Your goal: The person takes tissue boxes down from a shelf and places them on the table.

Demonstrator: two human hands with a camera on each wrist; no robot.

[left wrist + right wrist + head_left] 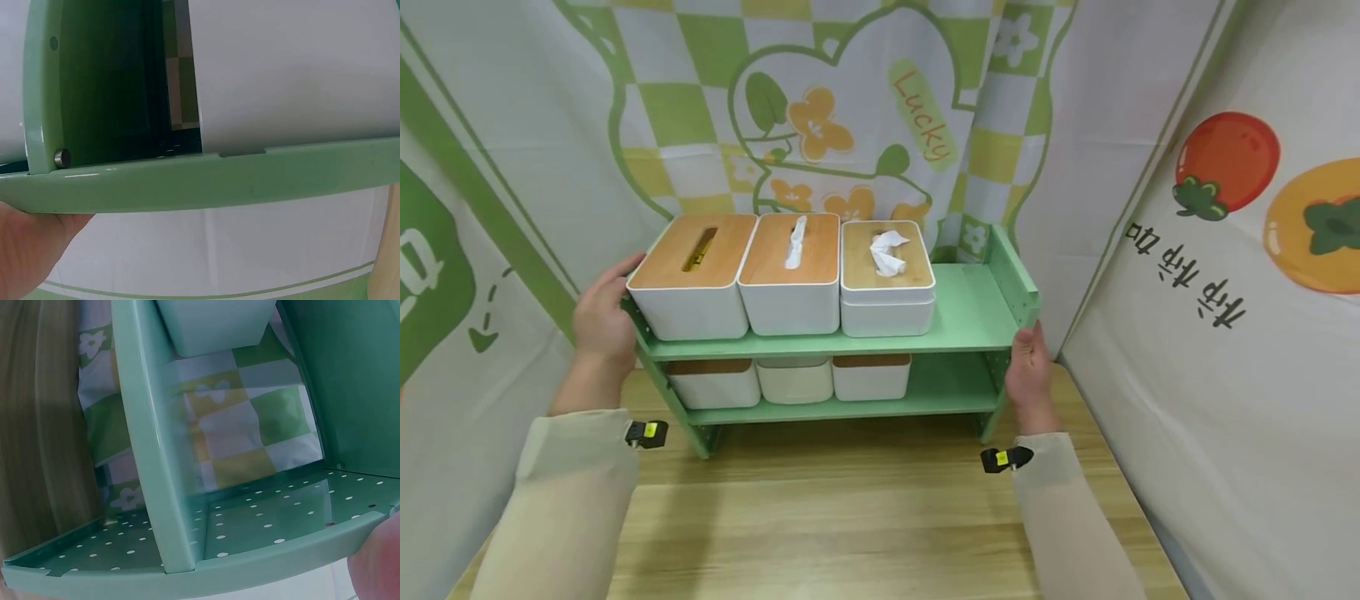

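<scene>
A green two-tier shelf [970, 312] stands across the wooden table, held from both ends. My left hand [604, 321] grips its left side panel near the upper tier; the left wrist view shows part of that hand [31, 247] against the panel's outer face. On the right panel, my right hand [1028, 371] holds the edge just below the upper tier, with the thumb toward the front. White tissue boxes with wooden lids, a left one [700, 312], a middle one [790, 308] and a right one [887, 317], line the upper tier. Tissue sticks out of two.
Below sit two white boxes with brown tops [715, 387] [871, 382] and a cream box [795, 383] between them. The wooden table [827, 517] extends in front. A checked curtain [850, 108] hangs behind, and a printed fabric wall [1240, 358] borders the right side.
</scene>
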